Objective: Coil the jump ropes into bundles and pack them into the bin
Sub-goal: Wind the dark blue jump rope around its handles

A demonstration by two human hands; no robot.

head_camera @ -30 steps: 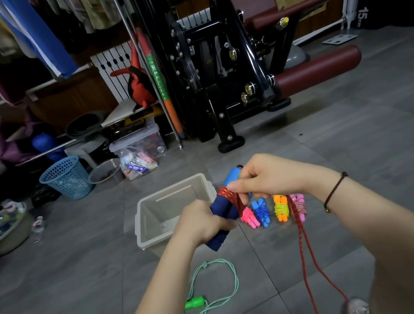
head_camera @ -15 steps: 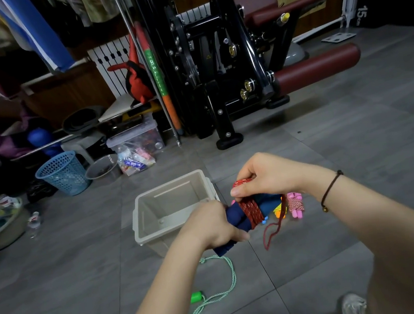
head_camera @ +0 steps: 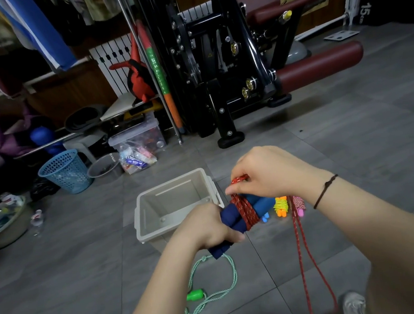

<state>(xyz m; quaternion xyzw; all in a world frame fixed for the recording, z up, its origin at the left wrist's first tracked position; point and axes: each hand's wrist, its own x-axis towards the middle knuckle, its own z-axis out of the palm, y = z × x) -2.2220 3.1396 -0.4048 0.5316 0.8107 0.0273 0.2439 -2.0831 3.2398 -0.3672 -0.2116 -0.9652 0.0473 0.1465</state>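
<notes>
My left hand (head_camera: 205, 228) grips the two blue foam handles (head_camera: 234, 220) of a jump rope, held side by side above the floor. Red rope (head_camera: 245, 211) is wound several times around the handles. My right hand (head_camera: 268, 172) pinches a loop of that red rope just above the wraps; two strands hang down to the floor at the lower right. The beige plastic bin (head_camera: 157, 230) stands on the floor just left of my hands, with nothing inside. Coiled rope bundles, orange-yellow (head_camera: 281, 206) and pink (head_camera: 298, 204), lie on the floor behind my right wrist.
A green jump rope (head_camera: 210, 281) lies loose on the floor under my left forearm. A black weight machine (head_camera: 217, 77) with maroon pads stands behind. A blue basket (head_camera: 64, 173), a clear storage box (head_camera: 137, 142) and clutter line the back left wall. My shoe (head_camera: 353, 306) shows at bottom right.
The handles tilted from upright to nearly level. My right hand carried the red rope round them, adding wraps, and now holds a loop above the wraps with strands hanging down.
</notes>
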